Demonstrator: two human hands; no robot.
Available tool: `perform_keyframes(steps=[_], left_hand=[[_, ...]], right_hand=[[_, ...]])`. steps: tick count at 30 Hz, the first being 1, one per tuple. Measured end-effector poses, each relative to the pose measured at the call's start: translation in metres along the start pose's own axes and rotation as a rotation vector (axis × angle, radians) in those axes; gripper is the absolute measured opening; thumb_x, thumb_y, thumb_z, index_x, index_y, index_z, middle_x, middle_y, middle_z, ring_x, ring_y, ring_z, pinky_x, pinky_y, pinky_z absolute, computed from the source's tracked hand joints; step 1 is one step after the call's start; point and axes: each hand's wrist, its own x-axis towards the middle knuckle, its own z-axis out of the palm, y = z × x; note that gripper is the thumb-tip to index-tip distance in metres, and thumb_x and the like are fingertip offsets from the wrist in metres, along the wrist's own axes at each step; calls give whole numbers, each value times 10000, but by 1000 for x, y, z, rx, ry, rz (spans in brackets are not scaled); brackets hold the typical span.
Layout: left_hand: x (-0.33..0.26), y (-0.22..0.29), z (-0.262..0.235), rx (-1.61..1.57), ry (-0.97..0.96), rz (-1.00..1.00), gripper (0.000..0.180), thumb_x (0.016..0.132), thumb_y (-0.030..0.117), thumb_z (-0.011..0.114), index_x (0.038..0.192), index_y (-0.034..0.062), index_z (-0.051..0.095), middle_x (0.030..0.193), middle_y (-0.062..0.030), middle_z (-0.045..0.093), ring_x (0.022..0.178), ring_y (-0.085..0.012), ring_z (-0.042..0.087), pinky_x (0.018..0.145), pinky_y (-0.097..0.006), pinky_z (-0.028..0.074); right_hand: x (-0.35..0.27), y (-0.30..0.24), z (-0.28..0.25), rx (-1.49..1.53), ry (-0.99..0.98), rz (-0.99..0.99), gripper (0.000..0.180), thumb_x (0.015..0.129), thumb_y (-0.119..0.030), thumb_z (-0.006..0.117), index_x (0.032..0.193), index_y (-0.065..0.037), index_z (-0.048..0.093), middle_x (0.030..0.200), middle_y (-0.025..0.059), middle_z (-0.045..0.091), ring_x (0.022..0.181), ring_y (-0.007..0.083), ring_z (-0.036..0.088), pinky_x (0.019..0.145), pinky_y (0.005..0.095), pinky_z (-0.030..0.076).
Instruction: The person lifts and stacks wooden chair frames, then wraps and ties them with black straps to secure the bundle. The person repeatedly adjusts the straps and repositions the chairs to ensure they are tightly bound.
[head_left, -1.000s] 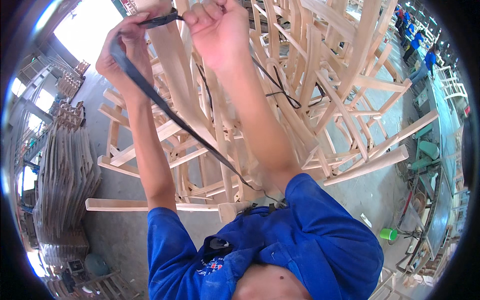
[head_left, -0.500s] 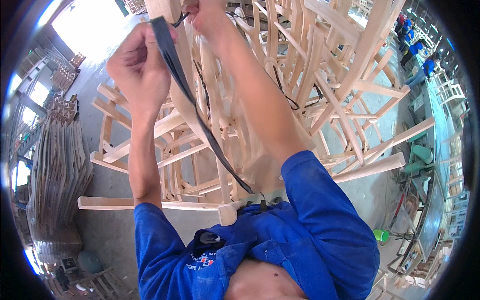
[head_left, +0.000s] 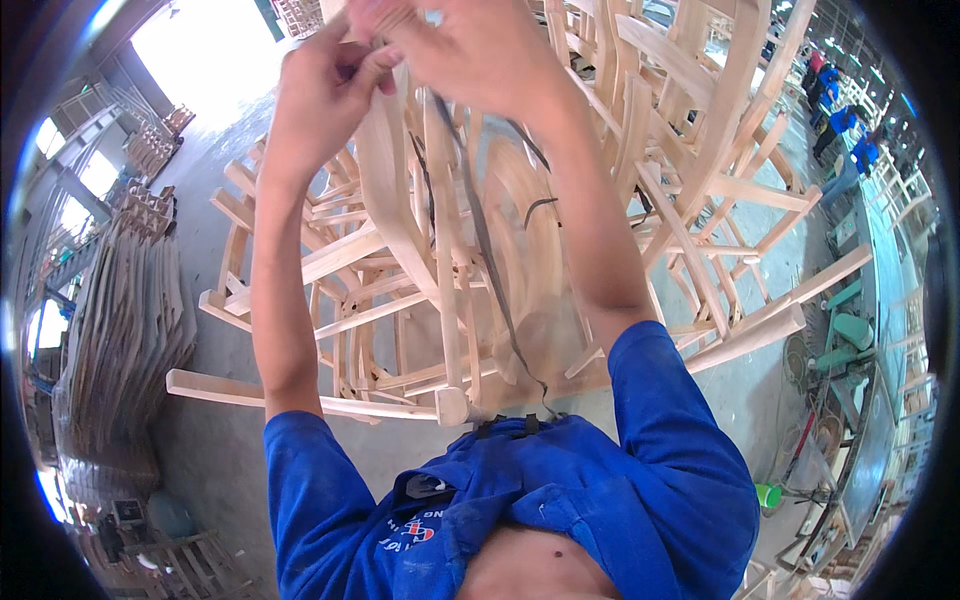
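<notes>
My left hand [head_left: 325, 95] is raised at the top of a pale wooden post [head_left: 385, 170], its thumb and fingers pinched together. My right hand [head_left: 470, 50] meets it there, with fingers curled in and slightly blurred. Whatever lies between the fingertips is hidden. A long black strap [head_left: 485, 245] hangs slack, running up behind my right hand and down to the waist of my blue shirt. The post belongs to a pile of unpainted wooden chair frames [head_left: 450, 340] in front of me. Short black strips [head_left: 425, 180] are tied or draped on some frame parts.
More chair frames [head_left: 700, 180] lean at the right, and a long rail [head_left: 300, 405] juts out low at the left. Stacked wooden parts [head_left: 125, 330] stand at the far left. Along the right runs a long bench [head_left: 870, 420], with people in blue [head_left: 840, 120] farther off.
The black strap has left my left hand's grip and swung right, hanging lower. My hands have come together at the post's top. The view has shifted slightly.
</notes>
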Motion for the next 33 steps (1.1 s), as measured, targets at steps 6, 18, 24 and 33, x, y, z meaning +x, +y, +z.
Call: perform_keyframes(steps=[6, 18, 24, 33], left_hand=[[-1, 13, 6, 60, 19, -101, 167, 806, 141, 684, 888, -4, 676, 641, -71, 654, 558, -105, 597, 541, -256, 465], [2, 25, -14, -506, -376, -261, 506, 981, 339, 392, 1183, -100, 540, 1087, -153, 644, 1076, -214, 591, 1007, -324, 391], [5, 20, -12, -355, -347, -171, 442, 977, 288, 426, 1126, -96, 585, 1010, -145, 674, 980, -187, 626, 937, -298, 432], [13, 37, -2, 351, -239, 81, 218, 832, 169, 661, 998, 29, 684, 803, -159, 667, 605, -202, 618, 604, -305, 480]], right_hand=[[-35, -5, 15, 195, 35, 160, 256, 904, -210, 577, 924, 39, 629, 896, 157, 580, 807, 182, 597, 683, 286, 483], [-36, 45, -7, 525, 28, 650, 228, 878, -177, 590, 806, 33, 642, 627, 45, 597, 571, 81, 508, 509, 268, 398], [-27, 58, -11, 336, -67, 618, 287, 876, -212, 594, 723, 28, 630, 601, 3, 560, 569, 70, 490, 504, 259, 382], [-29, 43, -11, 598, 25, 543, 175, 869, -157, 615, 769, -15, 633, 654, -17, 565, 570, 57, 475, 490, 245, 359]])
